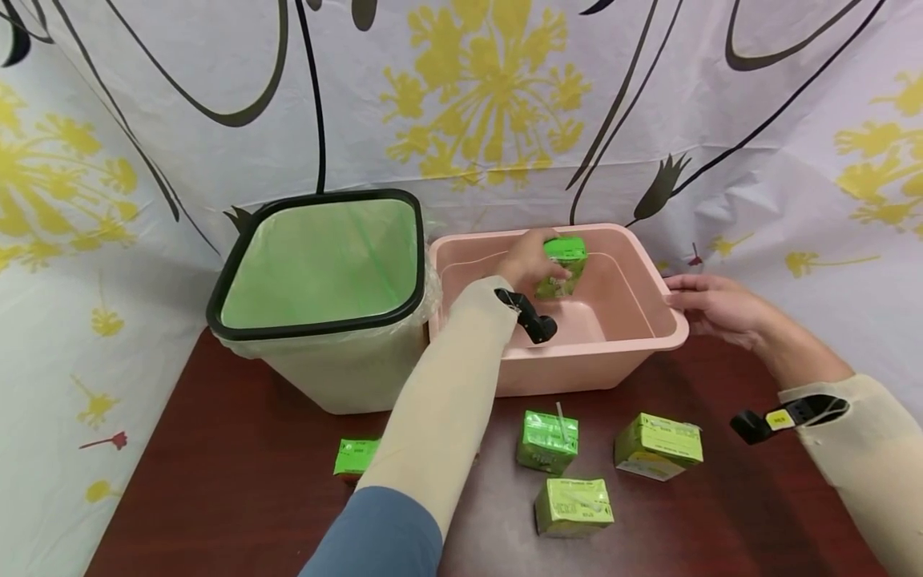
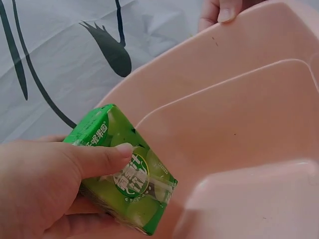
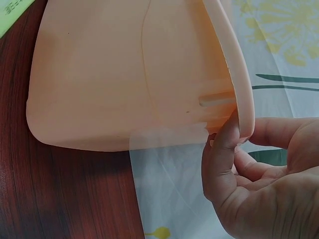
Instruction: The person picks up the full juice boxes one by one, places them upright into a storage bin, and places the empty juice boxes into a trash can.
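Observation:
My left hand [image 1: 530, 260] reaches into a pink plastic tub [image 1: 570, 365] and grips a green juice box [image 1: 566, 255] by its sides. In the left wrist view, the thumb lies across the front of that juice box [image 2: 142, 174], which is tilted and printed with green fruit. My right hand [image 1: 721, 308] holds the tub's right rim. Seen from the right wrist, its fingers [image 3: 219, 167] curl around the rim of the tub [image 3: 99, 84]. Inside, the tub's floor shows bare beneath the held box.
A bin [image 1: 335, 377] with a black rim and a clear liner stands left of the tub. In front are more juice boxes: a green one [image 1: 548, 441], two yellow-green ones [image 1: 574, 506] [image 1: 659, 445], and another [image 1: 355, 457] partly behind my left sleeve. A patterned sheet [image 1: 346, 136] hangs behind.

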Motion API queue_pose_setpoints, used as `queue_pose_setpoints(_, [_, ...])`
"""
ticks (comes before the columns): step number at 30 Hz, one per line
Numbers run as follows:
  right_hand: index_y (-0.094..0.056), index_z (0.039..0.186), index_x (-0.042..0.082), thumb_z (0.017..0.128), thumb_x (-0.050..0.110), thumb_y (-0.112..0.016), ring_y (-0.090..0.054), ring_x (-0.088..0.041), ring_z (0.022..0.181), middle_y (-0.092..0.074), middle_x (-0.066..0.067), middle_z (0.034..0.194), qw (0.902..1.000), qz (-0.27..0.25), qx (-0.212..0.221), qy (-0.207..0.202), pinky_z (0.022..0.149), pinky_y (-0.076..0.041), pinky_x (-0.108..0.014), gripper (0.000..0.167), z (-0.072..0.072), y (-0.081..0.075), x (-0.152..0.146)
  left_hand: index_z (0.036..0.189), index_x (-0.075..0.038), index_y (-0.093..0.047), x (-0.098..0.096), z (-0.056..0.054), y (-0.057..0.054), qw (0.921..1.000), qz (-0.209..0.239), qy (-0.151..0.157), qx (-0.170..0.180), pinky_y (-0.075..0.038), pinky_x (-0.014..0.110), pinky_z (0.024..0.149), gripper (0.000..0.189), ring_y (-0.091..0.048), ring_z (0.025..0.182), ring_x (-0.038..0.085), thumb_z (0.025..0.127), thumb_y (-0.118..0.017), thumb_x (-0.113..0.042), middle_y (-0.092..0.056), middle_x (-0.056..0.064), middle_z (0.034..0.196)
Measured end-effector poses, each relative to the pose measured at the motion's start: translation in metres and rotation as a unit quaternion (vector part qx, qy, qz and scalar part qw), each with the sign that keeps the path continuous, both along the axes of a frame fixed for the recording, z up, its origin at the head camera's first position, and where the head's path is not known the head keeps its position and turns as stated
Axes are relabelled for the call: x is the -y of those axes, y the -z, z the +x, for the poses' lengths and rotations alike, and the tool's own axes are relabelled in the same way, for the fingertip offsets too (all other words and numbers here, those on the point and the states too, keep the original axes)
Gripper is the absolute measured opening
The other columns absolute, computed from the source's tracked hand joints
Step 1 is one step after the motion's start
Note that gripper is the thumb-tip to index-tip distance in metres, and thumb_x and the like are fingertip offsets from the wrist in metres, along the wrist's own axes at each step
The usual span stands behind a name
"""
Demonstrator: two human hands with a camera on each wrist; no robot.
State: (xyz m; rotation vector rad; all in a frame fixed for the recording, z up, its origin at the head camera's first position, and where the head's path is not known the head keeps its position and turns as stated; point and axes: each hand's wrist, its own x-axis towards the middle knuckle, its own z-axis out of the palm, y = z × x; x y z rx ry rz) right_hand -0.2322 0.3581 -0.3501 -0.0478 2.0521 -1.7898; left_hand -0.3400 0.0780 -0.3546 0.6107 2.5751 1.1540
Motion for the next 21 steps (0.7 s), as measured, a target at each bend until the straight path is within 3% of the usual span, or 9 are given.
queue_pose_setpoints(9, [-0.067, 0.106, 0.018, 0.106, 0.000, -0.046, -0.068, -0.012, 0.085, -0.068, 0.000, 0.097, 0.9999, 0.010, -0.003, 0.003, 0.069, -0.059, -0.030, 0.028, -0.001, 0.002, 0.001, 0.133, -0.009, -0.066, -0.001, 0.000, 0.014, 0.9993, -0.032, 0.008, -0.019, -0.045, 0.020, 0.081, 0.058, -0.058, 0.096, 0.013, 0.081, -0.089, -0.021, -0.068, 0.004, 0.118])
queue_pose_setpoints(21, [-0.067, 0.107, 0.017, 0.106, 0.000, -0.046, -0.069, -0.013, 0.086, -0.068, -0.002, 0.097, 1.0000, -0.006, -0.004, 0.001, 0.070, -0.059, -0.030, 0.027, 0.001, 0.004, -0.002, 0.134, -0.004, -0.063, -0.002, 0.001, 0.022, 0.9978, -0.064, -0.003, 0.017, -0.050, 0.023, 0.083, 0.057, -0.061, 0.099, 0.017, 0.084, -0.086, -0.014, -0.067, 0.009, 0.116])
